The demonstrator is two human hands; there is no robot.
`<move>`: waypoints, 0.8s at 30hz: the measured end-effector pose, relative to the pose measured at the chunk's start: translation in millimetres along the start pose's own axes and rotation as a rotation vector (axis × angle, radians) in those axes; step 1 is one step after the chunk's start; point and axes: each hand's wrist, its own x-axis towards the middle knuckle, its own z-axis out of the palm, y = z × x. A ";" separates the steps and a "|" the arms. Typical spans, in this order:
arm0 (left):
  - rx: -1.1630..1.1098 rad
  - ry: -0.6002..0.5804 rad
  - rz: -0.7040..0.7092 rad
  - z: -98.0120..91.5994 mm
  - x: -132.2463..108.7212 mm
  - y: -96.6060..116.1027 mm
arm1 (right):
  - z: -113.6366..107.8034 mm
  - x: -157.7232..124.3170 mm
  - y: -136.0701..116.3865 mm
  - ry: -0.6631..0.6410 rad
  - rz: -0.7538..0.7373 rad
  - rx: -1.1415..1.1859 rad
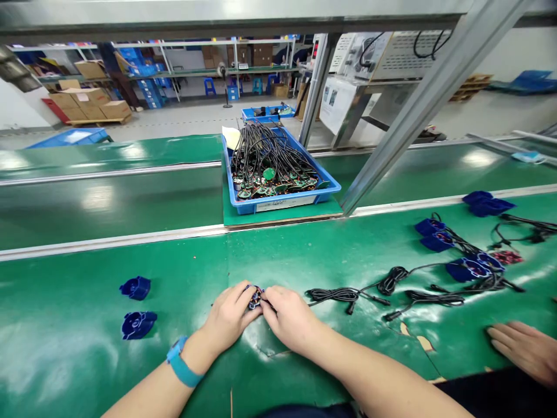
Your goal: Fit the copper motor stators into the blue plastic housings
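My left hand (228, 316) and my right hand (289, 316) meet at the middle of the green bench, fingers curled. Together they pinch a small round circuit board in a blue housing (255, 296). A black cable (339, 295) runs from the part to the right across the mat. My left wrist wears a blue band (183, 363). Two empty blue plastic housings (136, 287) (138, 324) lie to the left of my hands.
A blue bin (282, 200) full of wired circuit boards sits beyond the bench rail. More blue housings with black cables (467, 267) lie at the right. Another person's hand (524, 348) rests on the bench at the lower right. A slanted metal post (418, 110) rises behind.
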 end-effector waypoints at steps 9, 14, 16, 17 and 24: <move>-0.076 -0.034 -0.045 2.9 0.6 2.0 | 0.4 -1.4 2.4 0.103 -0.044 0.205; -0.084 -0.071 -0.035 2.3 0.9 1.6 | -0.1 -0.1 4.0 0.099 -0.042 0.170; -0.068 -0.068 -0.029 3.0 0.9 1.0 | -0.5 0.1 4.5 0.099 -0.059 0.145; -0.062 -0.067 -0.031 3.6 1.0 0.8 | -0.8 0.1 4.8 0.095 -0.066 0.148; -0.083 -0.066 -0.057 6.5 3.4 0.8 | -0.6 1.5 8.2 0.063 -0.077 0.139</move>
